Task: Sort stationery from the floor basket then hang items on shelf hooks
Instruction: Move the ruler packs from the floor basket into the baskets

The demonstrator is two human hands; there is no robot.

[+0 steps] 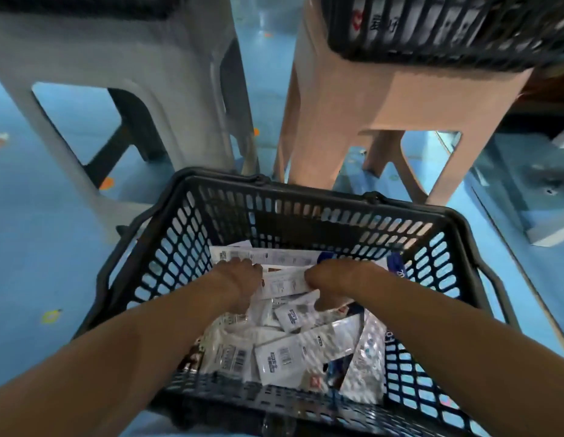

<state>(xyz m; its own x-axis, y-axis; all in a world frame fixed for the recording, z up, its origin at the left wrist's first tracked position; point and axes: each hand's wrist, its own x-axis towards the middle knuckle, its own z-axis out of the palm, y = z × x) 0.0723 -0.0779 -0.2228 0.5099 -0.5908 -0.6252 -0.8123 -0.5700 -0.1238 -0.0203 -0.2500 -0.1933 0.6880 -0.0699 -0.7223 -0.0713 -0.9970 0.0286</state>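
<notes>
Stationery packets heaped loose in black floor basket, beneath both hands and back under the forearms. Mostly white, barcode labels up, some clear plastic. Left hand inside basket, back up, fingers curled round left end of white packet. Right hand in same pose, fingers curled round right end of it. Packet held flat between the two hands, just above the heap. Blue-edged packet just right of right hand, against basket wall. Beyond the fingertips: grey stool ahead of left hand, beige stool ahead of right hand, side by side on blue floor. Second black basket on top of beige stool, well beyond right hand; contents too blurred to tell.
</notes>
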